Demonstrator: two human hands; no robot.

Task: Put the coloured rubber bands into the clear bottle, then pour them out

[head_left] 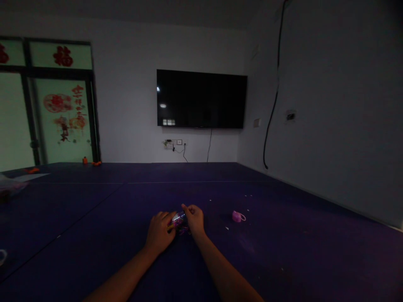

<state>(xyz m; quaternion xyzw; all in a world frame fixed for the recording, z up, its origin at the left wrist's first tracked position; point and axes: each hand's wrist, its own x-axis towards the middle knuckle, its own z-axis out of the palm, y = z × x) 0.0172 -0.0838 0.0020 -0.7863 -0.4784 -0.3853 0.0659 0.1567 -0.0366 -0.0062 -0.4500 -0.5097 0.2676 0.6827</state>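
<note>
Hands near each other, low and center, just above or on the purple surface (126, 268). Left hand (159, 230) wrapped over a small clear container (178, 216), fingers laid across its near side, so clamped on it. Right hand (194, 219) at the container's other end, fingers curled, thumb side up; from where I stand, can't tell whether it pinches the container or only touches it. Container sits between the two hands, tilted, shiny, right-hand end higher. Pink and purple strands (183, 230) show at its lower side; too dark to say if inside or spilling out. Something yellow by the left fingers, unclear.

Pink cap (236, 217) with a loop handle lies right of the right hand, well apart from it, loop pointing right. Small white scraps (227, 228) scattered around the cap. White ring (2, 256) at far left, cut off by the edge of view. Whitish plastic (11, 184) farther back on the left, blurry. Orange pieces (96, 163) by the glass door (63, 119), which has red decorations (57, 102).

Black TV (201, 98) on the back wall, sockets (174, 142) and thin cords below. Black cable (273, 109) hangs down the right wall.
</note>
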